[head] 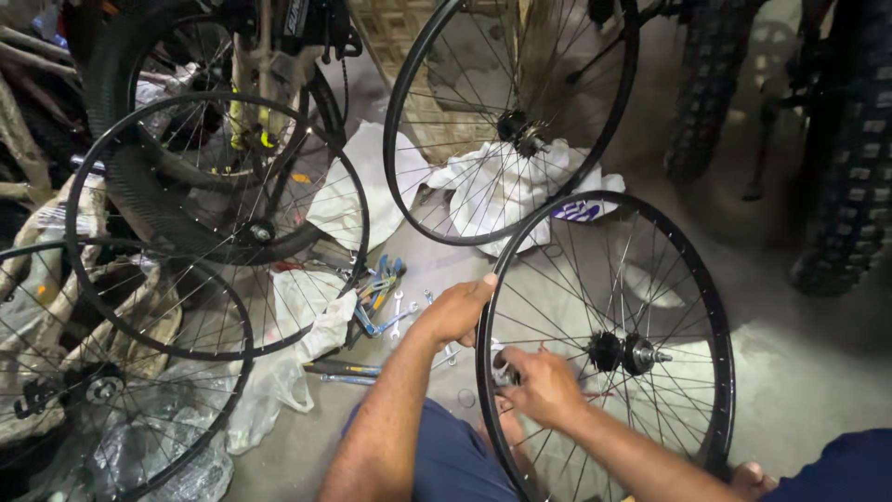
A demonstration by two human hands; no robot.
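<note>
Left hand (457,311) has its grip clamped on the black rim of the bicycle wheel (708,288), at the upper left edge, holding it upright on the floor (818,372). Right hand (544,386) reaches in among the spokes, fingers closed around a small dark tool (505,370) just inside the rim, left of the hub (621,353). Beside the left hand, a scatter of wrenches and blue-handled pliers (381,284) lies on the floor. Behind stands a second bare wheel (511,121) over white rags (492,191). Off to the left, more wheels (218,228) overlap, with crumpled plastic bags (279,381) beneath them.
</note>
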